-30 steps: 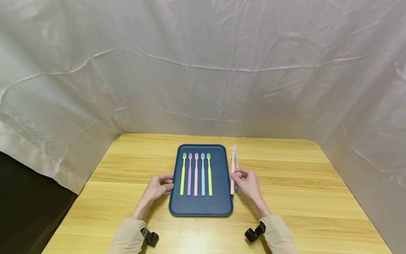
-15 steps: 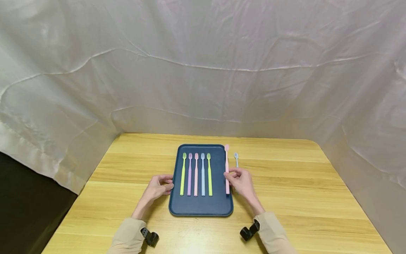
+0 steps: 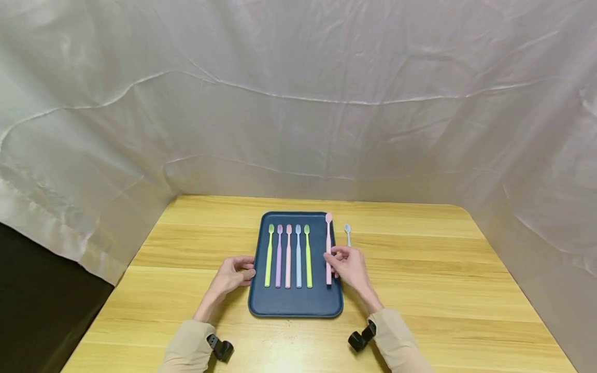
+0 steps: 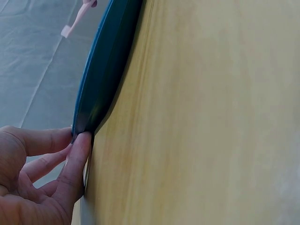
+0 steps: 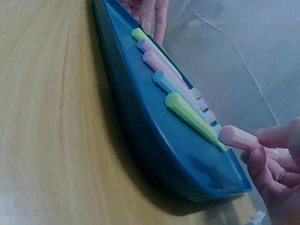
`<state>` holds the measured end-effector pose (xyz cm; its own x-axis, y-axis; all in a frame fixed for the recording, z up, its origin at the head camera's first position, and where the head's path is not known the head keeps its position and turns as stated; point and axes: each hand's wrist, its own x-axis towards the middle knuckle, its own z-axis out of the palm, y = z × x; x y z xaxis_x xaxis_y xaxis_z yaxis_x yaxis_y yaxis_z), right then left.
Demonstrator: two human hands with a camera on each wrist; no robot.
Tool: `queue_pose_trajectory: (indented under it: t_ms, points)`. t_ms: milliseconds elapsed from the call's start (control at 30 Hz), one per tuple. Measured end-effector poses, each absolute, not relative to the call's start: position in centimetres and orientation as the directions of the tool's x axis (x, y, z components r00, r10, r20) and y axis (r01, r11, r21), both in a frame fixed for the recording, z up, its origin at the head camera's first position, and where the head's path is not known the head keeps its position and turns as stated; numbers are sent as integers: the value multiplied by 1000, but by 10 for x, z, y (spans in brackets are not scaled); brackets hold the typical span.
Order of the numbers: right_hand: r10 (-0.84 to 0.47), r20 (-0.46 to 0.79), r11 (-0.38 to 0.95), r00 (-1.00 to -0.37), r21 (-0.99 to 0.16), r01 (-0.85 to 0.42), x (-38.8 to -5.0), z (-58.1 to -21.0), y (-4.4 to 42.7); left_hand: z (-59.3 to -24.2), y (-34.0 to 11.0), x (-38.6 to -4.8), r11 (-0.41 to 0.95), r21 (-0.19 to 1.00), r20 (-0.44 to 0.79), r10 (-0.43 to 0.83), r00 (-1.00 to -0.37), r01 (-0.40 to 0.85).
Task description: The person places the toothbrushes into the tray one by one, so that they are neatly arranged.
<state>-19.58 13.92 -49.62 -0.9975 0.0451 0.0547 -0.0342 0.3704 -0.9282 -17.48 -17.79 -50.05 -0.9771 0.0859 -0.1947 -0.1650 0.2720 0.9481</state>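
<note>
In the head view my right hand (image 3: 351, 267) pinches a pink toothbrush (image 3: 328, 243) by its handle, over the right side of the dark blue tray (image 3: 298, 305). The right wrist view shows this pink toothbrush (image 5: 236, 137) raised above the tray floor, its shadow below. My left hand (image 3: 233, 274) grips the tray's left rim between thumb and fingers, as the left wrist view also shows at the rim (image 4: 89, 103). On the tray lie several toothbrushes in a row, heads away: green (image 3: 268, 259), purple (image 3: 279, 259), pink (image 3: 287, 259), blue (image 3: 298, 259) and green (image 3: 309, 259).
A blue toothbrush (image 3: 347, 233) lies on the wooden table (image 3: 443, 290) right of the tray, its lower part hidden by my right hand. Grey cloth (image 3: 326, 129) hangs behind the table and along its sides.
My right hand has carried the pink toothbrush leftward, from beside the tray's right rim to above the tray. The left hand, the tray and the row of toothbrushes have stayed put.
</note>
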Motion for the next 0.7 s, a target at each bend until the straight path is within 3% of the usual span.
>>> queue_pose_trajectory:
  t_ms: [700]
  points:
    - [-28, 63, 441, -998, -895, -69, -200, -502, 130, -500, -177, -175, 278, 947, -186, 74, -980, -159]
